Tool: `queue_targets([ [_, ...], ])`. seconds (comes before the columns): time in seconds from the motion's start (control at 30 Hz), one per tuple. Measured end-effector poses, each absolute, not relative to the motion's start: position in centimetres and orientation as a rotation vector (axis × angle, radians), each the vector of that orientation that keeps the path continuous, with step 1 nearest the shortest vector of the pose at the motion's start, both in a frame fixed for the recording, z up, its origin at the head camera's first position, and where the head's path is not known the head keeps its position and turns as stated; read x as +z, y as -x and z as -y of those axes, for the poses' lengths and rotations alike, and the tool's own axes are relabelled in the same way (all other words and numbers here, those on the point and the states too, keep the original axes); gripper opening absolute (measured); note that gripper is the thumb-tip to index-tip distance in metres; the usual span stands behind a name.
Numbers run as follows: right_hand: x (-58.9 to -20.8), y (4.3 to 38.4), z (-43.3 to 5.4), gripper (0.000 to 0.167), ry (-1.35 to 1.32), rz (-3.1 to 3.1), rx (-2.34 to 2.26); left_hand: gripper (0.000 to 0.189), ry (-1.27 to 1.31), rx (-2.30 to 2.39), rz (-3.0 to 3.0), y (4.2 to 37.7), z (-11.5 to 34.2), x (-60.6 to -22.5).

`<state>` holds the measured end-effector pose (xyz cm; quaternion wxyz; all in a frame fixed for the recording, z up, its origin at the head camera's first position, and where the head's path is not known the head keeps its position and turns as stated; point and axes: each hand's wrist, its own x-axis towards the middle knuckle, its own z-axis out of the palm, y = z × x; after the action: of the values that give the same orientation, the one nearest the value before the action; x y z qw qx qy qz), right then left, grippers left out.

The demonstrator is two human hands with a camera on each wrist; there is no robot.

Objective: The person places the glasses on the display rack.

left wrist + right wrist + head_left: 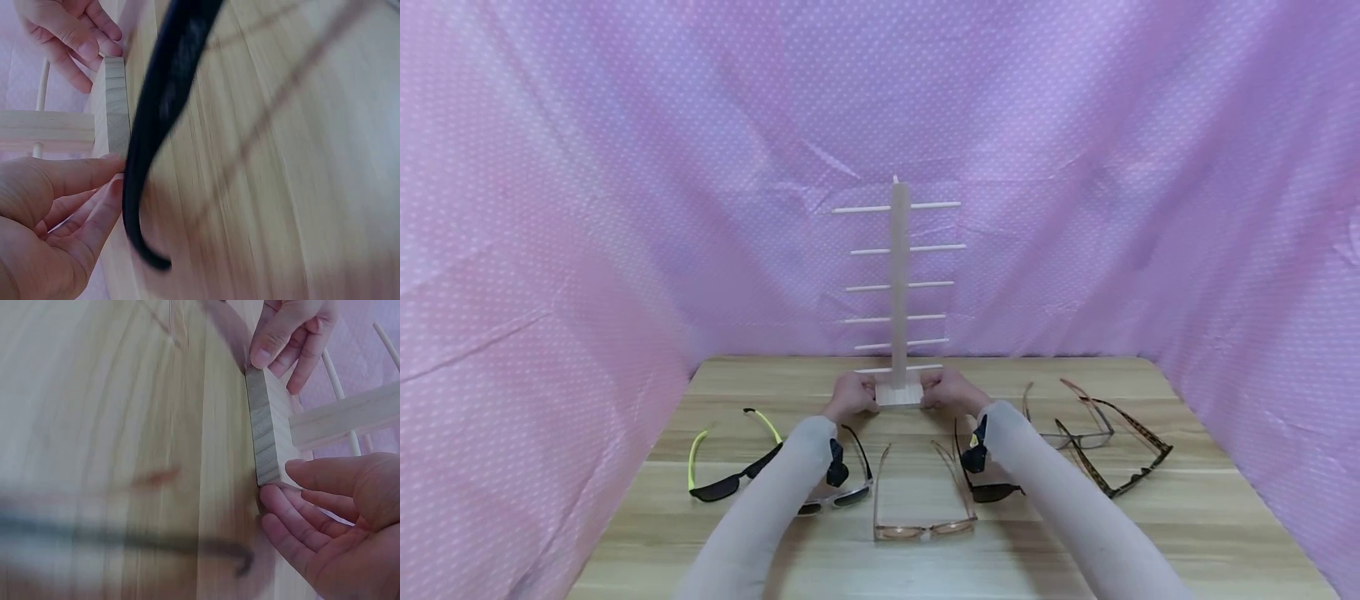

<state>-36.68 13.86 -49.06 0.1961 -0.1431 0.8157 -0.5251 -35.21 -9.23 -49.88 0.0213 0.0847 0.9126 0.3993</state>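
The wooden stand [50,125] is cut off in both wrist views.

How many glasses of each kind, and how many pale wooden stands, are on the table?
Dark-lensed sunglasses: 3
Pinkish-brown thin-framed glasses: 1
Grey-framed glasses with brown arms: 1
Brown tortoiseshell glasses: 1
Pale wooden upright stand: 1
Total: 7

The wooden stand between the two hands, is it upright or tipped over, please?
The wooden stand is upright: in the head view, its post rises nearly vertically above its base.
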Motion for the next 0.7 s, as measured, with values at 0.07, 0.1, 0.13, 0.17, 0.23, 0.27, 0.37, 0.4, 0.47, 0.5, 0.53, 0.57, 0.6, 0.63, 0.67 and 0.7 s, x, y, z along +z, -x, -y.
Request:
queue_targets([
  [0.07,-49.1,36.7,-15.0,0.043,0.409,-2.296,-1.461,0.03,-0.277,1.199,-2.84,35.3,8.3,-50.0],
  [0.1,-49.1,36.6,-15.5,0.042,0.406,-2.302,-1.456,0.031,-0.279,1.196,-2.839,35.4,7.8,-50.1],
  [0.13,-49.1,36.6,-16.1,0.04,0.4,-2.32,-1.442,0.032,-0.277,1.204,-2.831,35.5,7.3,-50.1],
  [0.17,-49.1,36.5,-16.6,0.036,0.393,-2.331,-1.435,0.033,-0.279,1.209,-2.822,35.5,6.8,-50.1],
  [0.23,-49.0,36.4,-17.4,0.024,0.359,-2.356,-1.418,0.036,-0.283,1.245,-2.794,35.6,5.9,-50.1],
  [0.27,-49.0,36.3,-17.8,0.019,0.351,-2.374,-1.404,0.036,-0.284,1.269,-2.777,35.6,5.5,-50.1],
  [0.37,-49.0,36.0,-19.0,0.017,0.332,-2.427,-1.376,0.039,-0.285,1.32,-2.74,35.7,4.2,-50.3],
  [0.4,-49.1,35.9,-19.4,0.019,0.327,-2.448,-1.355,0.04,-0.283,1.337,-2.727,35.7,3.8,-50.4],
  [0.47,-49.2,35.8,-20.3,0.023,0.328,-2.496,-1.322,0.041,-0.283,1.363,-2.71,35.6,3.0,-50.5],
  [0.5,-49.2,35.7,-20.7,0.025,0.325,-2.512,-1.307,0.04,-0.286,1.371,-2.705,35.6,2.6,-50.6],
  [0.53,-49.2,35.7,-21.1,0.027,0.322,-2.534,-1.293,0.04,-0.292,1.371,-2.704,35.6,2.2,-50.6],
  [0.57,-49.2,35.6,-21.5,0.03,0.323,-2.555,-1.28,0.04,-0.294,1.38,-2.698,35.6,1.8,-50.6],
  [0.6,-49.2,35.6,-22.0,0.031,0.317,-2.573,-1.266,0.042,-0.293,1.39,-2.694,35.6,1.3,-50.7],
  [0.63,-49.1,35.5,-22.4,0.034,0.317,-2.585,-1.265,0.042,-0.293,1.396,-2.69,35.6,0.9,-50.7],
  [0.67,-49.1,35.5,-22.7,0.038,0.321,-2.598,-1.263,0.043,-0.288,1.399,-2.684,35.6,0.5,-50.7],
  [0.7,-49.1,35.5,-23.1,0.038,0.329,-2.611,-1.252,0.045,-0.291,1.401,-2.685,35.6,0.1,-50.7],
])
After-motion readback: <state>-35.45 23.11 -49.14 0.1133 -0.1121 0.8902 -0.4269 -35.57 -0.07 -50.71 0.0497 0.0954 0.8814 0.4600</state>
